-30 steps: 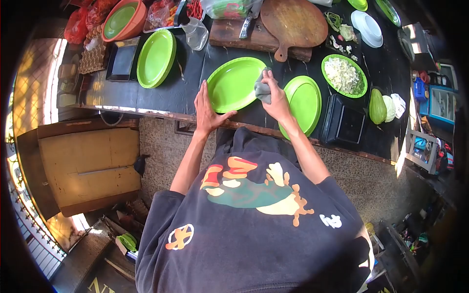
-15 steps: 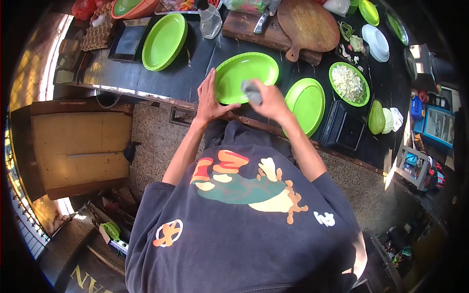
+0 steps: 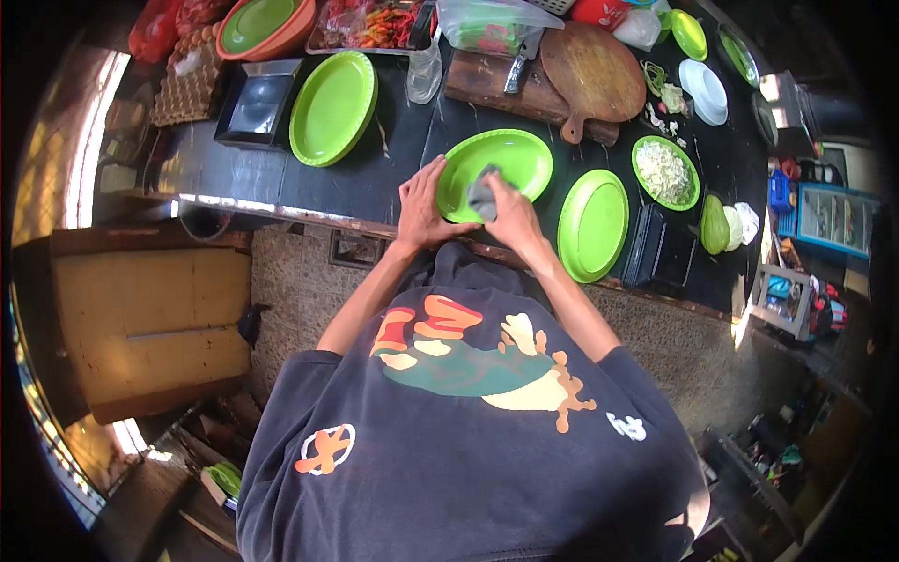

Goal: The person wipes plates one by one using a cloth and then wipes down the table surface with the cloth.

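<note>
In the head view, a green oval plate (image 3: 518, 161) lies near the front edge of the black table. My left hand (image 3: 423, 208) grips its left rim, the thumb along the near side and the fingers along the far side. A bunched grey cloth (image 3: 481, 195) is pressed against the inside of the plate by my right hand (image 3: 512, 217), whose fingers are closed around it. Just right of that hand is another green oval plate (image 3: 594, 227), apparently upside down. A third green plate (image 3: 333, 109) lies farther left.
Behind the plate are a wooden board (image 3: 487, 82), a knife (image 3: 516, 71) and a round cutting board (image 3: 592, 75). To the right stand a green bowl of chopped pale vegetable (image 3: 666, 172), black trays (image 3: 661, 249) and a green squash (image 3: 714, 225). Egg cartons (image 3: 194, 84) sit at far left.
My right hand has moved the cloth toward the near, left part of the plate. My left hand stays on the rim. The whole view has shifted, so the table sits lower in it.
</note>
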`<state>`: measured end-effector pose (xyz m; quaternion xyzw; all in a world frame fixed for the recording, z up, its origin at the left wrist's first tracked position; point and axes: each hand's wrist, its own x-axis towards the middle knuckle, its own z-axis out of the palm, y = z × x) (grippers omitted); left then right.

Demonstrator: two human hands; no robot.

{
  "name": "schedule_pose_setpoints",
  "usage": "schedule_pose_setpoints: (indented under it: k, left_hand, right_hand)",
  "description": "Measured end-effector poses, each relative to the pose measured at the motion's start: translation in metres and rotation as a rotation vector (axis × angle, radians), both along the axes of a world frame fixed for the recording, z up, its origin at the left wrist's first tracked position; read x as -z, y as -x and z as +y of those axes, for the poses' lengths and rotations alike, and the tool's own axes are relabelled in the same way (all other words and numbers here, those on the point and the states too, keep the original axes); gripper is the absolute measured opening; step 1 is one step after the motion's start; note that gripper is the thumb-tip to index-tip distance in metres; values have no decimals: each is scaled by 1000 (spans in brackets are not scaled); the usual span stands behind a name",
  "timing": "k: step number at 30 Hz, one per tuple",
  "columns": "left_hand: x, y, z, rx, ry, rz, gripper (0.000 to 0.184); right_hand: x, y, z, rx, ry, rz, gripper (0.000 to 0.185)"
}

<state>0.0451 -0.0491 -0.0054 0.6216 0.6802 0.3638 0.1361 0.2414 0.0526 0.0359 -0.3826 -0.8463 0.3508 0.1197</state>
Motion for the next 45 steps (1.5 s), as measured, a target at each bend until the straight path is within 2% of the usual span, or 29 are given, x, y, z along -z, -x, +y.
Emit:
schedule_pose_setpoints:
  k: [2, 3, 5, 10, 12, 14, 15, 17, 19, 23, 24, 27, 28, 29, 30, 31, 33, 34, 36, 37, 39, 41, 45]
  left_hand:
    - [3, 0, -2, 4, 10, -17, 129]
    - [1, 2, 0, 34, 12, -15, 129]
    - [0, 2, -3, 17, 44, 21, 127]
    - [-1, 13, -8, 123, 24, -39, 126]
    - [2, 13, -8, 139, 17, -33, 127]
    - [3, 12, -9, 127, 2, -33, 125]
    - [3, 12, -13, 133, 7, -34, 125]
    - [2, 9, -10, 112, -7, -50, 128]
    - [4, 8, -10, 103, -13, -32, 128]
    - [8, 9, -10, 102, -56, -18, 130]
    - [9, 9, -9, 93, -58, -14, 130]
    - [6, 6, -11, 89, 10, -28, 131]
    - [3, 4, -12, 84, 9, -16, 131]
    - [1, 2, -11, 78, 5, -3, 131]
    - [3, 2, -10, 77, -15, 1, 134]
    - [3, 2, -10, 73, -15, 5, 134]
    - [0, -2, -9, 29, 23, 5, 137]
    - [-2, -7, -4, 23, 17, 4, 137]
    - [-5, -13, 7, -15, 52, 59, 142]
    - [-6, -17, 11, -24, 45, 61, 142]
    - [-12, -27, 19, -18, 90, 127, 146]
    - [-10, -30, 20, -46, 86, 138, 148]
    - [-8, -28, 19, -29, 70, 121, 146]
  right_hand:
    - [-1, -1, -19, -104, 54, 82, 44]
    - [-7, 0, -19, -75, 54, 85, 44]
    - [-24, -6, -13, -89, 211, 159, 42]
    - [-47, -43, 1, 358, -57, 97, 54]
    - [-24, -64, -1, 411, -93, 79, 55]
    - [-2, -78, -17, 285, -251, -151, 58]
    - [-5, -73, -30, 290, -246, -153, 58]
    - [-11, -55, -58, 205, -201, -290, 58]
    - [-12, -38, -76, 261, 79, -115, 59]
    - [-18, -9, -79, 43, 129, 105, 51]
    - [-14, -11, -70, 44, 221, 173, 45]
    - [-15, -41, -23, -62, 486, 230, 47]
    - [-20, -50, -11, 8, 456, 306, 45]
    - [-1, -62, 5, 99, 354, 370, 41]
    - [-10, -69, 11, 273, 305, 429, 41]
    - [-21, -75, 22, 322, 288, 507, 40]
    - [-15, -87, 39, 534, 4, 374, 38]
    - [-11, -90, 41, 527, -2, 375, 38]
    - [-7, -83, 38, 729, -112, 337, 36]
    - [-5, -79, 33, 653, -100, 423, 39]
    - [12, -74, 23, 544, -125, 393, 42]
    - [24, -72, 17, 415, -206, 254, 48]
    - [32, -72, 34, 355, -216, 249, 46]
